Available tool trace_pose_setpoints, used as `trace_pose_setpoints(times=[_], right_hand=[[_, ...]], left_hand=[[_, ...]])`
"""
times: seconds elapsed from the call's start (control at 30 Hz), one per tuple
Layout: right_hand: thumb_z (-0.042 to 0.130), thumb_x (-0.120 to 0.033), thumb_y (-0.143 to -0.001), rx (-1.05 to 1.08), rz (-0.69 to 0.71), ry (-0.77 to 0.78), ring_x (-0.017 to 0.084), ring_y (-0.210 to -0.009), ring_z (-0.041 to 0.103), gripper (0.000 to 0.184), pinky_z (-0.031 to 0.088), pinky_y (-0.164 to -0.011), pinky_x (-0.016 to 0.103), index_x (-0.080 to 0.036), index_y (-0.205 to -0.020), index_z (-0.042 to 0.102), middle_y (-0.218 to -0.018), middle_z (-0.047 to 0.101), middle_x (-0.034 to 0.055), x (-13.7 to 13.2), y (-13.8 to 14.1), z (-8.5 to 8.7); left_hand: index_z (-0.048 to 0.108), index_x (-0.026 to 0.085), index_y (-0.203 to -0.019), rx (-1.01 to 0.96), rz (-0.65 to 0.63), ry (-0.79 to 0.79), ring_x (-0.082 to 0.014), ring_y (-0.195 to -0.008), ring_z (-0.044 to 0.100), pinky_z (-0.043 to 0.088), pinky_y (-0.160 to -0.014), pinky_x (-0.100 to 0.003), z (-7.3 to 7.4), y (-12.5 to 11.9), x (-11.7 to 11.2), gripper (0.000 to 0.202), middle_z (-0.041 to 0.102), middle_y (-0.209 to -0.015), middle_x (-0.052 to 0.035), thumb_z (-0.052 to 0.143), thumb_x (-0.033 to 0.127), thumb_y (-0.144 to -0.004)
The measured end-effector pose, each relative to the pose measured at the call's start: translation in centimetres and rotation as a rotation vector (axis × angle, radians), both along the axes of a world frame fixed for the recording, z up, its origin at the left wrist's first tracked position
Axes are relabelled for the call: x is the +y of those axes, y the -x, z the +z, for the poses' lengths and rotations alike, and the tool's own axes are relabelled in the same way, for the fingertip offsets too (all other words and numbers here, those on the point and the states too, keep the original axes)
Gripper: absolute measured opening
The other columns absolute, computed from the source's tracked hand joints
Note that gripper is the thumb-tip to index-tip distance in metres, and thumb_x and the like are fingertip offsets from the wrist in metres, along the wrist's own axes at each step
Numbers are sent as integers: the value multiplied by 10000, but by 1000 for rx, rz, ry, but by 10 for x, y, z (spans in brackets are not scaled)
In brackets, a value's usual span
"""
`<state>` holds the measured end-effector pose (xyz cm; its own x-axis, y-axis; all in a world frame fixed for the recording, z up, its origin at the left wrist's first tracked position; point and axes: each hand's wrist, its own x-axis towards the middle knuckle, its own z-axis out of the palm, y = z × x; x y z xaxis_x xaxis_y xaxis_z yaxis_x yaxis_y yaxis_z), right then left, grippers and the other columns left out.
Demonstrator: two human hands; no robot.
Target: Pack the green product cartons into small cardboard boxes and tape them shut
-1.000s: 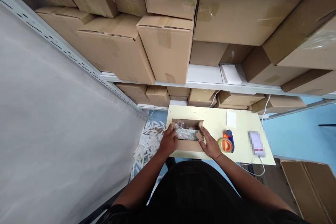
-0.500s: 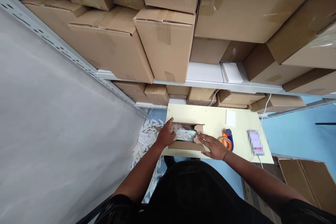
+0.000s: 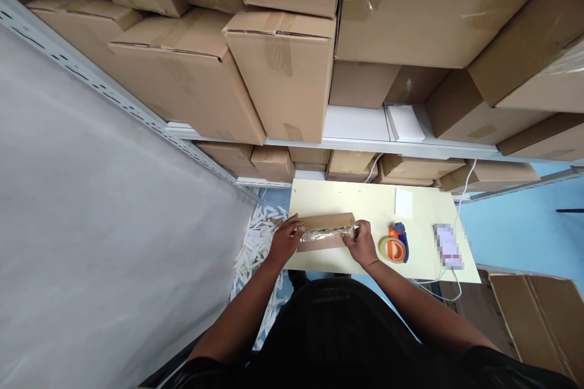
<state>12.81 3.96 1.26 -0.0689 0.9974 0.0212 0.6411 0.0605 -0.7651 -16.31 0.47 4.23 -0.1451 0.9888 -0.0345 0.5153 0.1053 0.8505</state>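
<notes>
A small flat cardboard box (image 3: 325, 223) lies on a pale yellow table (image 3: 365, 200), its flaps folded nearly closed over something wrapped in clear plastic that shows in the gap. My left hand (image 3: 286, 239) grips the box's left end with curled fingers. My right hand (image 3: 360, 242) pinches the box's right end. An orange and blue tape dispenser (image 3: 393, 244) rests just right of my right hand.
A phone (image 3: 448, 246) on a white cable and a white card (image 3: 404, 203) lie on the table's right part. Shelves stacked with large cardboard boxes (image 3: 278, 67) rise behind. White paper strips (image 3: 255, 243) litter the blue floor at left. An open carton (image 3: 533, 316) stands at right.
The box flaps, open a second ago with the plastic-wrapped contents showing, have been folded nearly shut. Both hands moved to the box's ends.
</notes>
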Motion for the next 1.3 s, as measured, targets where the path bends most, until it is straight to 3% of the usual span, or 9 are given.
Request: trace_pose_setpoints(times=[0.2, 0.37, 0.57, 0.67, 0.83, 0.97, 1.07, 1.2, 1.3], right_hand=[[524, -525, -937, 91, 27, 77, 195, -845, 601, 423, 543, -780, 374, -218, -1228, 529, -1201, 576, 99, 6, -1, 7], [538, -536, -883, 104, -91, 207, 202, -729, 588, 381, 520, -724, 363, -215, -1086, 514, -895, 585, 12, 22, 7, -6], [530, -507, -882, 87, -78, 214, 219, -765, 600, 361, 532, -758, 389, -212, -1090, 522, -918, 592, 31, 26, 14, -7], [535, -489, -899, 47, -64, 145, 224, -825, 618, 362, 546, -772, 394, -214, -1134, 528, -1040, 607, 70, 16, -11, 4], [567, -352, -859, -372, -180, -12, 324, -1146, 570, 358, 473, -1002, 487, -180, -1174, 556, -1151, 599, 160, -10, -111, 11], [650, -431, -797, -593, -342, 461, 345, -1103, 626, 500, 515, -891, 448, -145, -1202, 584, -1183, 625, 206, -7, -169, -8], [647, -437, -798, -539, -316, 709, 290, -886, 705, 380, 526, -727, 356, -148, -1045, 660, -974, 708, 160, 9, -178, -28], [592, -411, -834, -523, -301, 668, 292, -794, 712, 319, 492, -656, 347, -141, -973, 691, -868, 730, 162, 24, -175, -36], [548, -352, -856, -501, -270, 568, 287, -860, 705, 323, 495, -712, 351, -166, -1077, 690, -939, 742, 146, 23, -178, -20]], left_hand=[[718, 220, -990, 149, 42, -94, -260, -1295, 567, 433, -1151, -450, -17, -13, 3, 154, 636, -1346, -100, 598, 280, -914], [479, 180, -1443, -48, 175, 72, -262, -1363, 518, 420, -1155, -452, -28, -22, 4, 534, 542, -1474, -142, 549, 294, -926], [238, 180, -1604, -142, 199, 164, -269, -1524, 305, 257, -1254, -433, -34, -38, -5, 739, 302, -1659, -133, 527, 431, -971], [223, 203, -1614, -100, 150, 129, -280, -1515, 323, 270, -1249, -440, -32, -35, -3, 778, 308, -1658, -121, 565, 429, -952], [272, 207, -1602, -87, 73, 69, -251, -1532, 288, 237, -1267, -434, -35, -45, 5, 686, 319, -1655, -100, 497, 389, -980], [278, 212, -1602, -106, 34, 74, -241, -1535, 280, 223, -1273, -436, -38, -69, 10, 647, 315, -1657, -93, 450, 363, -997], [308, 216, -1590, -41, 25, 58, -256, -1523, 305, 248, -1264, -453, -31, -81, 14, 619, 349, -1640, -94, 443, 341, -999], [487, 208, -1484, 213, -80, -70, -351, -1501, 311, 248, -1237, -547, -14, -81, 18, 532, 383, -1614, -125, 514, 275, -957], [639, 236, -1306, 353, -277, -106, -373, -1367, 464, 329, -1161, -563, -4, -79, 19, 393, 537, -1477, -146, 507, 190, -939]])
